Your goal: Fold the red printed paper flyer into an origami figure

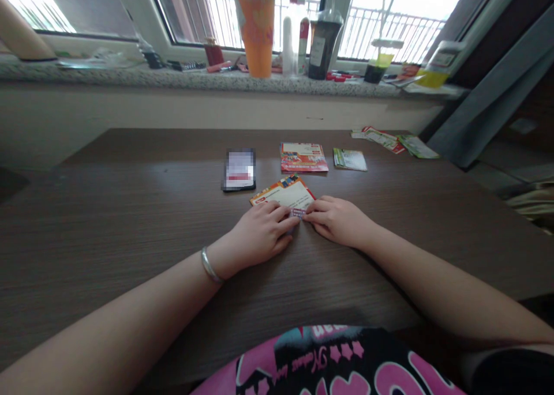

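On the surface [130, 222], the leaflet [285, 195] is lying at the near middle, and both hands are touching its near edge. The left hand [262, 232] is curving over its left side, fingers pressing down; the right hand [339, 221] is bringing its bent fingertips to the near right edge. Whether either is truly gripping, I cannot tell, since the fingers are covering that edge and a small patterned piece is only peeking out between them.

On the windowsill [182, 82] at the far side, several containers are standing. A cup with a straw [381, 60] is showing yellow above and something dark below. A clear bottle [439, 65] to its right is leaning and showing yellow in its lower part. A dark cup [324, 46] is hiding its contents, and the orange cup [259, 34] is running out of view at the top. Left of the red stack [303, 157], a rectangular item [240, 169] is appearing pixelated, its print unreadable.
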A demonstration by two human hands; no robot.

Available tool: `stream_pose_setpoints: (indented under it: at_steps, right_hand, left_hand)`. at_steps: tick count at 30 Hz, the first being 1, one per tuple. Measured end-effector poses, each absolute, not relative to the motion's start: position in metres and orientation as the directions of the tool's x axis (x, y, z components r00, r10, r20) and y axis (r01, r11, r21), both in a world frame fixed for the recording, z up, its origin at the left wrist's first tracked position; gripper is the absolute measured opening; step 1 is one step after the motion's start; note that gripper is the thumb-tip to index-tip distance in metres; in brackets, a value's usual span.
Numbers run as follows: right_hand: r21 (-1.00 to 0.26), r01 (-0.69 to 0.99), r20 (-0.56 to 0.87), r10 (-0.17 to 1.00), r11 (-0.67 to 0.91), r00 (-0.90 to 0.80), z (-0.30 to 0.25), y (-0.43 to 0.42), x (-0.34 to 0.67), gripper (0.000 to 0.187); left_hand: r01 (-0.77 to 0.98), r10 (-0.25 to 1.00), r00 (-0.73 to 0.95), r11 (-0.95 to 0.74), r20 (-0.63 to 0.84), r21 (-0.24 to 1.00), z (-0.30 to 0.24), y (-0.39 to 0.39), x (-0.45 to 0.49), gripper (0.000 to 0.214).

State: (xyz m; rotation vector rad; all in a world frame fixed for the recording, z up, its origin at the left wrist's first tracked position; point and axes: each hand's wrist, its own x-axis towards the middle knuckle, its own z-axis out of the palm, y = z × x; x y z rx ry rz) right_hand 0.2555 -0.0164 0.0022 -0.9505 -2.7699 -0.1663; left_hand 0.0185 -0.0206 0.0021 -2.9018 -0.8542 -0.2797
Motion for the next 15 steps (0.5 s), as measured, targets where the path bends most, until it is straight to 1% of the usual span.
stream_pose_setpoints:
  at_steps: [5, 11, 15]
  right_hand:
    - [0.086, 0.63, 0.202, 0.606, 0.772, -0.77, 0.005, -0.019, 0.254, 0.026]
    - [0.065, 0.628, 0.208, 0.605, 0.775, -0.768, 0.002, -0.017, 0.257, 0.026]
    - [0.024, 0.638, 0.239, 0.615, 0.77, -0.751, 0.001, -0.016, 0.258, 0.026]
  left_hand:
    - [0.538, 0.518, 0.832, -0.841, 0.2, -0.059, 0.005, -0.019, 0.015, 0.032]
    - [0.538, 0.524, 0.842, -0.832, 0.131, -0.135, 0.013, -0.017, 0.004, 0.032]
    - [0.541, 0.535, 0.841, -0.837, 0.084, -0.088, 0.017, -0.015, -0.003, 0.037]
